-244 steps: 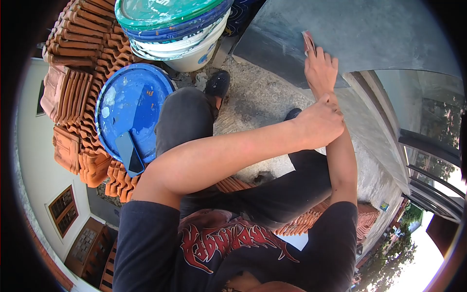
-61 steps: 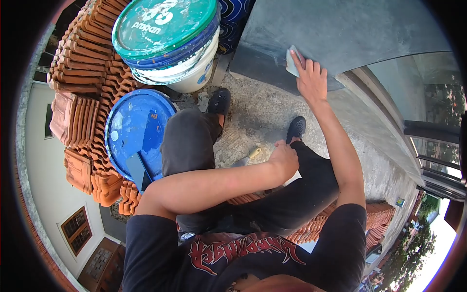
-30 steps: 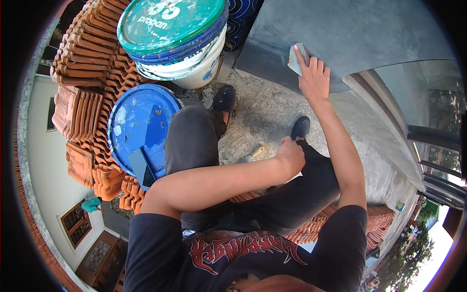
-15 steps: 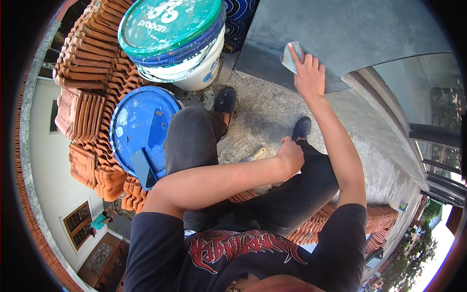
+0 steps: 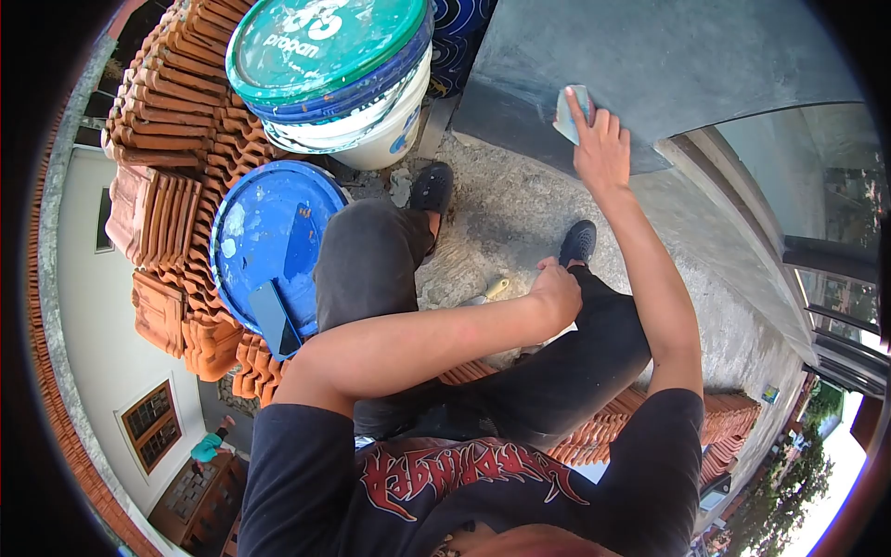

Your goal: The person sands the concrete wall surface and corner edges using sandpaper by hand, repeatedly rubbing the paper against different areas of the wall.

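Observation:
My right hand (image 5: 603, 148) presses a pale grey-green sanding pad (image 5: 573, 113) flat against the dark grey panel (image 5: 687, 56), its index finger stretched along the pad. The panel surface shows lighter smears near the pad. My left hand (image 5: 559, 292) is curled into a loose fist by my right knee, its palm side hidden; I see nothing held in it. On the concrete floor beyond that fist lies a scraper (image 5: 497, 289) with a yellowish handle, its blade partly hidden.
At left stand stacked paint buckets with a green lid (image 5: 325, 51) and a blue-lidded bucket (image 5: 269, 223) bearing a phone (image 5: 273, 318). Stacked clay roof tiles (image 5: 153, 218) line the far left. Glass (image 5: 798, 176) borders the panel at right. Another person (image 5: 212, 446) is far off, lower left.
My right hand and the sanding pad have shifted slightly right and down across the panel. My left hand stays by the knee. The distant person has moved.

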Motion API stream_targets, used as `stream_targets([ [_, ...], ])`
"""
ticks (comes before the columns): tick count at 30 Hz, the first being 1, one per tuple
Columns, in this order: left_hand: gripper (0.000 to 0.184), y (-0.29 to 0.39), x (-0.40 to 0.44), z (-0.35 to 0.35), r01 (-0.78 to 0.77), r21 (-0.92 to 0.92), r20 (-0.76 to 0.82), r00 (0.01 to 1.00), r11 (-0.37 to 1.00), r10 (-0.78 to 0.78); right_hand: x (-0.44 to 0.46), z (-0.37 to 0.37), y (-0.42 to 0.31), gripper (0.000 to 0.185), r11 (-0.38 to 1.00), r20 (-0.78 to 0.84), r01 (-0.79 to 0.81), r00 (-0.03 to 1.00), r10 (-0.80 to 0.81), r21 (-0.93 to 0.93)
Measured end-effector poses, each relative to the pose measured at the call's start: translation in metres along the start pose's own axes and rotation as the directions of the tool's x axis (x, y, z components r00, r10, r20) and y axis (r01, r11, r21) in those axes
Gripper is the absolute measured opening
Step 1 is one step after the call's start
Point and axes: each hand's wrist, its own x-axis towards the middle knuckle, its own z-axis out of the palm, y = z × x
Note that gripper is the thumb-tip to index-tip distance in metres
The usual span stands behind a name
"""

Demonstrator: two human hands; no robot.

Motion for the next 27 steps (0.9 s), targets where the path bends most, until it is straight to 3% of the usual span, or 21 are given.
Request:
stream_targets([
  [8,0.036,0.001,0.004,0.004,-0.008,-0.019,-0.003,1.000,1.000,0.008,-0.003,-0.012,0.000,0.095,0.999,-0.095,0.010,0.995,-0.006,0.047],
  [14,0.037,0.003,0.000,0.001,-0.009,-0.017,0.005,1.000,1.000,0.009,-0.009,-0.003,0.002,0.099,0.998,0.052,-0.057,0.997,0.055,0.032],
  [20,0.037,0.001,0.000,-0.002,-0.040,-0.037,0.052,0.998,0.999,0.042,0.007,-0.013,-0.008,0.096,0.997,-0.013,-0.028,0.999,0.029,0.069],
  [27,0.037,0.003,-0.001,-0.002,-0.025,-0.027,0.039,0.999,0.999,0.026,-0.009,-0.004,0.007,0.092,0.997,-0.033,0.002,0.999,-0.004,-0.071],
])
